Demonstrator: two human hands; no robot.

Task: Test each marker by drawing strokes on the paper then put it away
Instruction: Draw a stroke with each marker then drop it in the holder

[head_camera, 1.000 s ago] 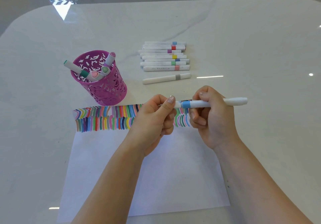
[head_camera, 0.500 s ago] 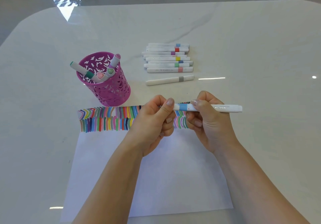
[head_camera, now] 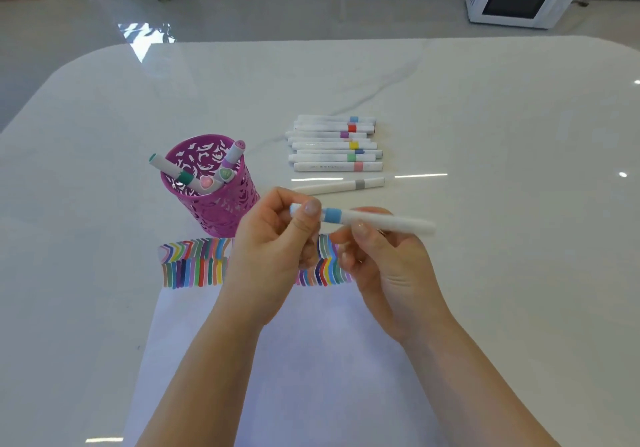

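Thumb and curled fingers of the left hand (head_camera: 273, 242) pinch the left end of the marker (head_camera: 398, 223), a white one with a blue band. The right hand (head_camera: 388, 270) grips the barrel just right of that band, with the thumb on the near side and the fingers curled round it. The marker lies nearly level between the two hands, in the air above the far edge of the paper (head_camera: 311, 360). Its right end is blurred, and the cap, if that is what the left hand pinches, seems to be seated. A band of coloured strokes (head_camera: 194, 263) runs along the paper's far edge, partly hidden by the hands. Just beyond the strokes, left of the hands, stands a magenta cup (head_camera: 221, 214) with several markers (head_camera: 207, 179) leaning in it. Farther back on the table (head_camera: 502, 117) a row of markers (head_camera: 332, 145) lies side by side. A single grey-banded marker (head_camera: 339, 186) lies apart, just in front of the row.
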